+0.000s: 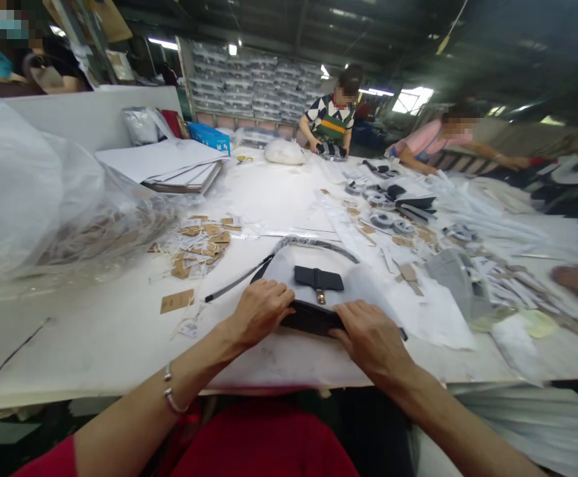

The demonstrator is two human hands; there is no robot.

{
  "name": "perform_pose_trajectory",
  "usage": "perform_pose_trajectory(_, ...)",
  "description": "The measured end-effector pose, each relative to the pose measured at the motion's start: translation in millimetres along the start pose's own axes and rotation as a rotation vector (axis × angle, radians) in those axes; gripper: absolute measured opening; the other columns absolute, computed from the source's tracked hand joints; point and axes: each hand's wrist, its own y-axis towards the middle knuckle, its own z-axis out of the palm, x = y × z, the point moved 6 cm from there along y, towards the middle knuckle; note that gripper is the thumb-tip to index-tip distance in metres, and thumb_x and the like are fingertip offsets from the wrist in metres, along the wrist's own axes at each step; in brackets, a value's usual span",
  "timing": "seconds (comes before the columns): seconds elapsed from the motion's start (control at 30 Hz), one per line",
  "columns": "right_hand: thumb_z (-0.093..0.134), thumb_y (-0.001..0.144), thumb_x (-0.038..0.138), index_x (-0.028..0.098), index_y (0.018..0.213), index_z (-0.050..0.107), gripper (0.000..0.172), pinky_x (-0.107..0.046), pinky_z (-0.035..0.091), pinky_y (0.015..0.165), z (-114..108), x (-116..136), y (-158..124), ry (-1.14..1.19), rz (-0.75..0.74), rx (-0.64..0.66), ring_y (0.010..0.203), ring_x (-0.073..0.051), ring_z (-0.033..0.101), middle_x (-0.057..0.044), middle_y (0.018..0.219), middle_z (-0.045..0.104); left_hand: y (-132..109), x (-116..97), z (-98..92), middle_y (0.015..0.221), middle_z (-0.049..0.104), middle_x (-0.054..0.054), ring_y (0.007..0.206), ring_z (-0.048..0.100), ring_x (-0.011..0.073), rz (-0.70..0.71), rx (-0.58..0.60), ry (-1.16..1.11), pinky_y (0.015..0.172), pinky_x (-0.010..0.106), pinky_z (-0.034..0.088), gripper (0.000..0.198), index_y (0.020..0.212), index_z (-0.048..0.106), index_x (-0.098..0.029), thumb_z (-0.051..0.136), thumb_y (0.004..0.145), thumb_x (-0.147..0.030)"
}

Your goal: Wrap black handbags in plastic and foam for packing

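Note:
A black handbag [313, 319] lies in front of me near the table's front edge, its face covered by thin white wrapping paper [368, 285]. A black flap with a gold clasp [321, 296] shows through the paper. Behind it curves the bag's strap [313, 243], wrapped in clear film. My left hand [265, 308] grips the bag's left edge with curled fingers. On the right edge, my right hand [371, 334] holds the paper and bag between thumb and fingers. A brown card tag [177, 301] with string lies left of my left hand.
Left, a pile of brown tags [204, 245] lies beside a large clear plastic bag [45, 199]. Behind are stacked white sheets [164, 162] and a blue box [209, 137]. Rolled straps [388, 222] and paper scraps cover the right side. Two people [331, 122] work across the table.

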Motion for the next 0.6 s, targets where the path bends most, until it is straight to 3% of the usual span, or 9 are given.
perform_pose_trajectory(0.17, 0.067, 0.082, 0.012, 0.017, 0.088, 0.066, 0.008, -0.037, 0.041, 0.075, 1.2, -18.5, -0.3, -0.019, -0.011, -0.038, 0.086, -0.026, 0.061, -0.007, 0.085, 0.068, 6.0, -35.7, -8.0, 0.087, 0.065, 0.003, 0.082, 0.063, 0.0214, 0.021, -0.003, 0.001, 0.072, 0.032, 0.046, 0.019, 0.093, 0.057, -0.018, 0.068, 0.087, -0.033)
perform_pose_trajectory(0.27, 0.072, 0.078, 0.015, 0.018, 0.086, 0.065, 0.011, -0.035, 0.042, 0.072, -6.8, -7.3, -9.2, 0.058, -0.086, -0.032, 0.083, -0.025, 0.060, -0.005, 0.083, 0.067, 8.0, -49.2, -10.5, 0.098, 0.066, 0.005, 0.091, 0.063, 0.0228, 0.030, 0.028, -0.032, 0.077, 0.034, 0.048, 0.032, 0.104, 0.056, -0.018, 0.075, 0.081, -0.031)
perform_pose_trajectory(0.33, 0.076, 0.077, 0.021, 0.019, 0.087, 0.065, 0.015, -0.035, 0.044, 0.072, -11.5, 4.5, -15.8, 0.096, -0.150, -0.018, 0.081, -0.024, 0.061, -0.005, 0.082, 0.068, 6.6, -51.9, -7.8, 0.098, 0.067, 0.004, 0.089, 0.065, 0.0217, 0.041, 0.068, -0.066, 0.077, 0.033, 0.048, 0.027, 0.102, 0.057, -0.019, 0.074, 0.082, -0.025)
perform_pose_trajectory(0.4, 0.080, 0.073, 0.028, 0.019, 0.095, 0.066, 0.028, -0.040, 0.046, 0.080, -13.4, 8.1, -19.4, 0.087, -0.176, -0.010, 0.091, -0.027, 0.062, -0.008, 0.096, 0.070, 3.9, -48.8, -2.9, 0.092, 0.069, 0.001, 0.083, 0.066, 0.0207, 0.036, 0.102, -0.084, 0.073, 0.032, 0.049, 0.017, 0.095, 0.058, -0.020, 0.070, 0.083, -0.020)
perform_pose_trajectory(0.5, 0.082, 0.069, 0.030, 0.016, 0.117, 0.062, 0.053, -0.052, 0.040, 0.100, -5.0, -7.3, -18.0, 0.046, -0.132, -0.017, 0.118, -0.035, 0.055, -0.017, 0.128, 0.063, 1.6, -39.9, 4.1, 0.090, 0.071, 0.000, 0.078, 0.067, 0.0203, 0.016, 0.072, -0.056, 0.069, 0.032, 0.050, 0.011, 0.096, 0.060, -0.021, 0.064, 0.088, -0.016)
perform_pose_trajectory(0.6, 0.072, 0.076, 0.019, 0.013, 0.126, 0.059, 0.052, -0.053, 0.037, 0.106, 19.9, -24.8, -15.1, 0.090, -0.090, 0.009, 0.125, -0.033, 0.053, -0.017, 0.133, 0.062, 2.0, -38.6, 8.1, 0.094, 0.073, 0.004, 0.080, 0.069, 0.0188, 0.030, -0.054, 0.004, 0.069, 0.030, 0.052, 0.017, 0.100, 0.063, -0.019, 0.054, 0.090, -0.008)
